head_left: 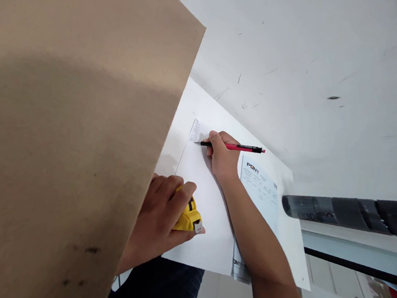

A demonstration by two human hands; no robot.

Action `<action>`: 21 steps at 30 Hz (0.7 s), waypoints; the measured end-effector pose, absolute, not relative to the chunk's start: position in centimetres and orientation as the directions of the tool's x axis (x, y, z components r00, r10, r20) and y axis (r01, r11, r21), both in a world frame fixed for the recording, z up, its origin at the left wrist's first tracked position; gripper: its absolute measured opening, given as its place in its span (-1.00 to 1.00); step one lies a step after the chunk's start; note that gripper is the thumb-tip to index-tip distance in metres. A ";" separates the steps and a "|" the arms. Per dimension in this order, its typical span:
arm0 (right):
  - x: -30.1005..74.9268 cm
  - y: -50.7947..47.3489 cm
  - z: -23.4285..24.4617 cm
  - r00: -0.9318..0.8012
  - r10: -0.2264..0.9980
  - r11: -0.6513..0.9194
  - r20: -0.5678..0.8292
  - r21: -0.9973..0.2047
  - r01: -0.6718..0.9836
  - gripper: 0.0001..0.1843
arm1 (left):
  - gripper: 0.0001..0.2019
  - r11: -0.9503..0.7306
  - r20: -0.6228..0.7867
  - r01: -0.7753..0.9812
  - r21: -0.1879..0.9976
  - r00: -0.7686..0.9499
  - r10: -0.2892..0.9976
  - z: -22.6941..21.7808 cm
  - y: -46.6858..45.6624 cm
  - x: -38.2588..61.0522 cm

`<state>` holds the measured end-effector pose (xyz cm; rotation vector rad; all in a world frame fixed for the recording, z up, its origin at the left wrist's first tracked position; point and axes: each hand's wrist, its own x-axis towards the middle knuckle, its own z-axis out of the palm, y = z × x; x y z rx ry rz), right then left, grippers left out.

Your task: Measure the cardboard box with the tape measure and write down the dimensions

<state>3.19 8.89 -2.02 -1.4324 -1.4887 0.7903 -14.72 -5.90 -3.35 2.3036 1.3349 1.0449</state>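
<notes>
My left hand (pixel 161 213) is wrapped round a yellow tape measure (pixel 186 220), whose metal hook end shows at the front of its case. Between the thumb and fingers of my right hand (pixel 223 160) is a red and black mechanical pencil (pixel 236 147), its tip touching or just above a white sheet of paper (pixel 207 245). Small dark handwriting (pixel 195 130) fills a strip along the sheet's far left edge, beside the tip. Part of the left hand is hidden behind a large brown board. Under my right forearm lies a printed form (pixel 258 184) headed "PONY".
The large brown board (pixel 70 110) stands close on the left and covers much of the view. A scuffed white wall (pixel 304 84) rises behind the white work surface (pixel 284 240). At the right a dark, plastic-wrapped roll (pixel 349 214) juts in.
</notes>
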 end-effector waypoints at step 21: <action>3.1 8.9 -2.5 0.193 0.955 0.109 0.224 -0.873 0.475 -0.62 | -0.52 -0.618 0.448 0.475 0.627 0.429 0.784 -2.8 -6.1 -15.3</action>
